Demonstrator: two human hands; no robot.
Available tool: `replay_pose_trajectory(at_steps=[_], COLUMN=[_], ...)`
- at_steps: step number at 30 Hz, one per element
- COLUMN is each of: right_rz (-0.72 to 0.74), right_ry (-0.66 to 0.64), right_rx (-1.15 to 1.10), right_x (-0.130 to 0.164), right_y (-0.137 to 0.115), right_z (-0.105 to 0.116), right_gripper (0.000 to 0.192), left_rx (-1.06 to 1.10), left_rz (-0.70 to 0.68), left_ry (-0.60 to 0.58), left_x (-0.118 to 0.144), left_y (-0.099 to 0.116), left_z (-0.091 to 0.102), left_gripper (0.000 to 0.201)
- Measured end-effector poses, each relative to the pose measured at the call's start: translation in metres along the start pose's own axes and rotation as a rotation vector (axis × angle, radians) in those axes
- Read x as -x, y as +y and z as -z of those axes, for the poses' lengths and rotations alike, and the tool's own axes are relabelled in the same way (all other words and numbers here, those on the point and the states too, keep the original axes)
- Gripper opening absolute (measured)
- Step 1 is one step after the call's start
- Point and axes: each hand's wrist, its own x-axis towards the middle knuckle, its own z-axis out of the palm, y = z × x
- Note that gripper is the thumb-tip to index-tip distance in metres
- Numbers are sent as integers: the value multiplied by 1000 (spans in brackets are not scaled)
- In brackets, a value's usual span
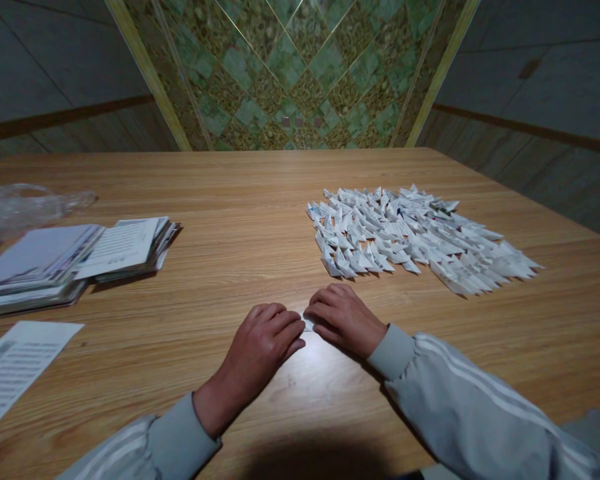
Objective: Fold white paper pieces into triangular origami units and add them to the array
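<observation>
A small folded piece of white paper (308, 324) lies on the table between my hands, mostly covered by fingers. My left hand (265, 340) presses its left side, fingers bent and held together. From the right, my right hand (347, 319) grips the other side, its fingers curled over the paper. The paper's full shape is hidden. Beyond my right hand stand many folded paper boats (380, 230), packed close in rows.
On the wooden table (240, 200), two stacks of paper, a larger stack (35, 260) and a smaller stack (125, 247), sit at the left. A crumpled clear plastic bag (25, 207) lies behind them. One printed sheet (20, 367) rests nearer, at the left edge.
</observation>
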Motion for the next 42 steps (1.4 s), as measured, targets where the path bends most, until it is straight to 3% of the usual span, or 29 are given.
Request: replay_pose_trajectory(at_steps=[5,9,12,17,21,26,31,38,42], right_rz=[56,81,80,65,91,105,59,-49,-115], right_ry=[71,100,198,323,331,342,326,353,308], right_rx=[7,18,48,-37,-96,-103,-281,-447,-495], right_x=[0,-1,-2,-2,-2,-2,-1,-1,0], right_y=[-1,-3,-2,-1,-4,-11,-14,-14,-12], right_z=[-5,-3,0,2,4,4,2,6,6], right_gripper=[10,17,22,36,36,29,34,21,13], left_rx=[-18,92,149,495,593,592,651,909,957], left_rz=[-30,63,132,275,344,327,336,573,626], left_ry=[78,115,146,162,161,164,131,103,102], left_x=[-4,-6,-11,-17,-14,-12,-14,-6,-5], left_y=[-2,-2,0,1,-1,4,7,-6,-6], left_z=[-4,-5,-3,4,7,8,13,16,16], left_gripper=[17,16,15,9,15,18,19,15,17])
